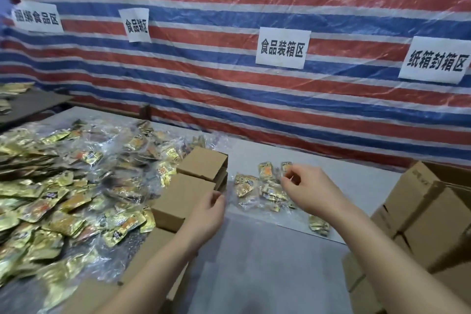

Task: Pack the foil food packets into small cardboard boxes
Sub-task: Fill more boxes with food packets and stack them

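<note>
Just beyond both hands' loosely curled fingers [293,176] (holding nothing) lie bagged foil packets [265,186].

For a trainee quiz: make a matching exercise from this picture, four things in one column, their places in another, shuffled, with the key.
Things:
1. big heap of foil packets
2. small group of foil packets
3. stack of larger cardboard boxes
4. paper signs

Places:
A. on the striped tarp wall
B. table's left side
C. right edge of the view
D. between the two hands

Pairs: 1-B, 2-D, 3-C, 4-A
</note>
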`<state>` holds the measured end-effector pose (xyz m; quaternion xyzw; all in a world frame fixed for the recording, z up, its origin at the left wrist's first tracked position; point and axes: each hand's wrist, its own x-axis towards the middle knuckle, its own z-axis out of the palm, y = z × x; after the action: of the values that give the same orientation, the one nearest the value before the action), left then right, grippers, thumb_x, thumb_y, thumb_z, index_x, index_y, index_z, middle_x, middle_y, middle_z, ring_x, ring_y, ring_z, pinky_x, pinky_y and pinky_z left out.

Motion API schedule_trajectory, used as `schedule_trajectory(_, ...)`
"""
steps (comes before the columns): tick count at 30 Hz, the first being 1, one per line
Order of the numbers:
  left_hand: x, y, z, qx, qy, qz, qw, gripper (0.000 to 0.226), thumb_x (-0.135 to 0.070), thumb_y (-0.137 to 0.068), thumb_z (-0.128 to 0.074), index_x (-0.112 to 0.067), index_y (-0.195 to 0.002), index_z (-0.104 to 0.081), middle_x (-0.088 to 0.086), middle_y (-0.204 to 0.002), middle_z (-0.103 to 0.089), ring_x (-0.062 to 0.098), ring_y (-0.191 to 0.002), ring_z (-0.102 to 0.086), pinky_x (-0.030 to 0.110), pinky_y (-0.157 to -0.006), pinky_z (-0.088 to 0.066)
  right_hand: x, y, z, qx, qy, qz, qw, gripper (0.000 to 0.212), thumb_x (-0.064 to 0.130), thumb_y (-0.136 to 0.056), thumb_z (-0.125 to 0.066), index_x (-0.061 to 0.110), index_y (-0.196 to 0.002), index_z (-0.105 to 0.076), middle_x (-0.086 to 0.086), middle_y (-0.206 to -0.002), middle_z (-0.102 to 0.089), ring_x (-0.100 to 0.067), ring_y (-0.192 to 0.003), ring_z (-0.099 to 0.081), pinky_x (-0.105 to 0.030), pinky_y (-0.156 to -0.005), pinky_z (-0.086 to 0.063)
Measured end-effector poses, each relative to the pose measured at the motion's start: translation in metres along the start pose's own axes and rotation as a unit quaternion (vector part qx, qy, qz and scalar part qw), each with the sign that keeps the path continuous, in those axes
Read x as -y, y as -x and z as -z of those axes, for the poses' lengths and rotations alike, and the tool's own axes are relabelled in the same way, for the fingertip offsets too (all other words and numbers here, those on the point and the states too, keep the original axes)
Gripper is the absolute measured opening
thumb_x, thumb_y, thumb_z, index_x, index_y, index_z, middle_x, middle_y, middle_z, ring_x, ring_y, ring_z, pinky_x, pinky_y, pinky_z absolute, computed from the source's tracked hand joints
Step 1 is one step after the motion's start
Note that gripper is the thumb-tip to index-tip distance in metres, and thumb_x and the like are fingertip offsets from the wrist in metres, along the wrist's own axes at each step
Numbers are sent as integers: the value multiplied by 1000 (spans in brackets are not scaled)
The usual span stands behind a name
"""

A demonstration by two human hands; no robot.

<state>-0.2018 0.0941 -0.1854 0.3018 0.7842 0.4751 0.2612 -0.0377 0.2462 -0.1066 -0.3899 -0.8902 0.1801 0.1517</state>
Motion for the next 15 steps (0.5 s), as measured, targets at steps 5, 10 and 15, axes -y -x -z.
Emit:
schedule_trajectory(5,85,5,43,-33,-92,44,994,27,-30,-101,-42,-15,-117,-58,-6,-105,-63,18,-106,-57,26,-79,-43,35,3,-98,112,-10,14,994,18,34,-93,-53,20,-86,-61,3,-82,-63,-19,-78,-59,-32,-64,-46)
schedule_trajectory(10,180,46,60,-42,-361,95,927,65,-51,-96,-39,-17,-151,-28,9,-158,-26,26,-145,-24,38,-117,-23,78,42,-220,274,-4,60,960,28,23,-91,-50,18,-116,-62,-8,-117,-66,-29,-109,-60,-32,-81,-47)
schedule_trajectory(15,235,88,59,-10,-425,175,888,100,-74,-80,-40,-22,-154,2,11,-163,8,30,-150,1,49,-117,-13,108,80,-290,366,39,151,918,74,11,-87,-58,18,-153,-25,-15,-143,-44,-37,-129,-46,-44,-103,-44)
